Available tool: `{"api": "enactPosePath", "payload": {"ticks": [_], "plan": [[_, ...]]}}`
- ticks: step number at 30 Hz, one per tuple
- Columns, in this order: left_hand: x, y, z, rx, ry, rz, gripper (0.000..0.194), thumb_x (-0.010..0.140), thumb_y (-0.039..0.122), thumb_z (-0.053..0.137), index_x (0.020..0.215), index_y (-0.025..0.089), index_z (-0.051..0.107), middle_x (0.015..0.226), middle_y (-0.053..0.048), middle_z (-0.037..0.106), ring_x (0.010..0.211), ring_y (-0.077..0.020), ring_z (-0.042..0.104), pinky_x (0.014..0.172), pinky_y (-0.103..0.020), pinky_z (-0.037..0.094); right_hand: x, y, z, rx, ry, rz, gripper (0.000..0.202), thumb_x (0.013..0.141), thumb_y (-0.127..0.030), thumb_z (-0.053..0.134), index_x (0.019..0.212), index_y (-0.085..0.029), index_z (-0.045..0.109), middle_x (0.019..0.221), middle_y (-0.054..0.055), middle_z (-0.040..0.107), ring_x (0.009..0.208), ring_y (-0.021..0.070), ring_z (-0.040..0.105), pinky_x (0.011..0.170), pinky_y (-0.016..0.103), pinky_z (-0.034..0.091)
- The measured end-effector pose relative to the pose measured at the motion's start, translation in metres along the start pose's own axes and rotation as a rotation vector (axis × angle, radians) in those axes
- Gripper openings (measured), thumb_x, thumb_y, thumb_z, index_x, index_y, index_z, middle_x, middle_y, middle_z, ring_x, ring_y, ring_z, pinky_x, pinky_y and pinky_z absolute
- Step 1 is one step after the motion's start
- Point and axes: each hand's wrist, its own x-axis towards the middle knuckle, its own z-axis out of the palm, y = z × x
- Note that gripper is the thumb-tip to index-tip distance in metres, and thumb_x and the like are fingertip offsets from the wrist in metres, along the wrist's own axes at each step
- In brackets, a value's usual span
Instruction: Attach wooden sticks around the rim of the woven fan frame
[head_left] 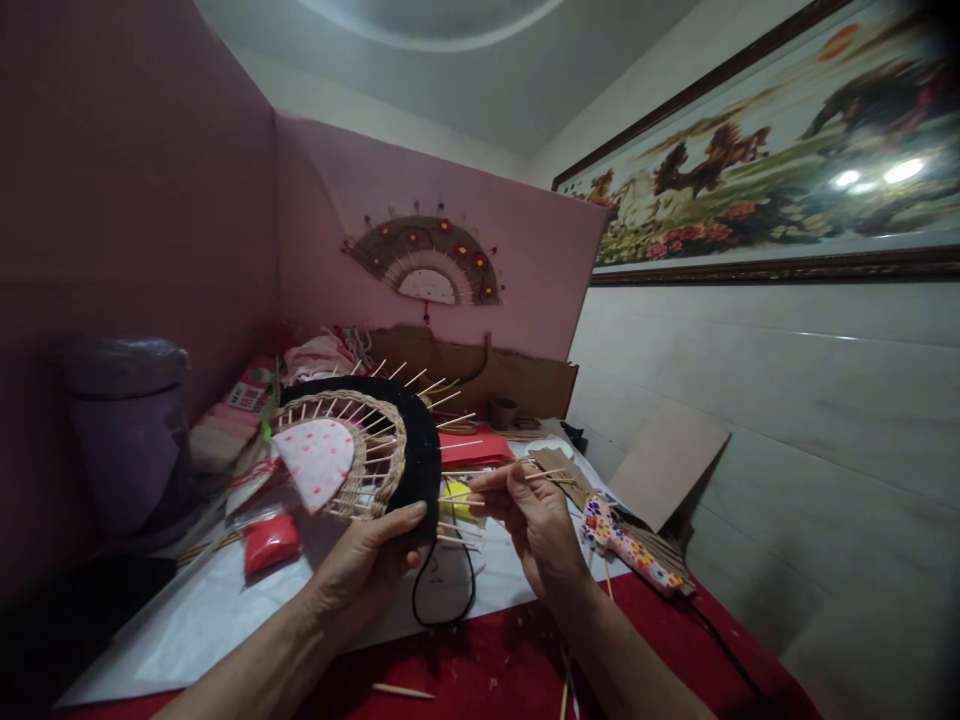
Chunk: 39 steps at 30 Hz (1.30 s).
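Note:
My left hand [379, 550] grips the lower edge of a half-round fan [421, 440], its thumb pressed on the black outer band. The fan has a white centre with pinkish-red spots [315, 455], woven tan cord rings and thin wooden sticks poking out past the band. Close to the protruding stick tips, my right hand [529, 520] is closed in a pinch. Thin wooden sticks [551, 474] stick out to the right from between its fingers; how many it holds is unclear. Below the fan hangs a black cord loop [444, 590].
A flower-patterned glue gun [630, 548] lies right of my right hand. Red packet [270, 545], red sheets [476, 447] and cardboard [517, 378] lie around the fan. A lidded bin [131, 440] stands left. A finished-looking fan [431, 255] hangs on the pink panel. A pointed stick [403, 691] lies in front.

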Motion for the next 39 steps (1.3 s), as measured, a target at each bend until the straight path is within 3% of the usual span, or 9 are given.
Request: {"api": "enactPosePath", "payload": {"ticks": [27,39], "plan": [[0.002,-0.0009,-0.0014,-0.028,-0.003,0.01,0.012,0.065,0.01,0.066,0.077,0.008,0.065,0.069,-0.007,0.069,0.052,-0.01,0.06,0.038,-0.014,0.044,-0.0015,-0.0021,0.0024,-0.017,-0.007,0.0,0.03,0.074,-0.043,0.059,0.074,-0.014,0.067,0.077,0.008,0.069,0.069,0.0166,0.064,0.066,0.03,0.052],[0.0011,-0.001,-0.0019,-0.007,0.006,0.007,0.016,0.066,0.011,0.067,0.081,0.007,0.065,0.071,-0.006,0.068,0.052,-0.0092,0.059,0.038,-0.014,0.044,-0.0026,-0.0013,0.001,-0.014,-0.018,-0.014,0.022,0.08,-0.032,0.055,0.075,-0.015,0.067,0.074,0.006,0.068,0.069,0.0152,0.063,0.065,0.028,0.05]]}}
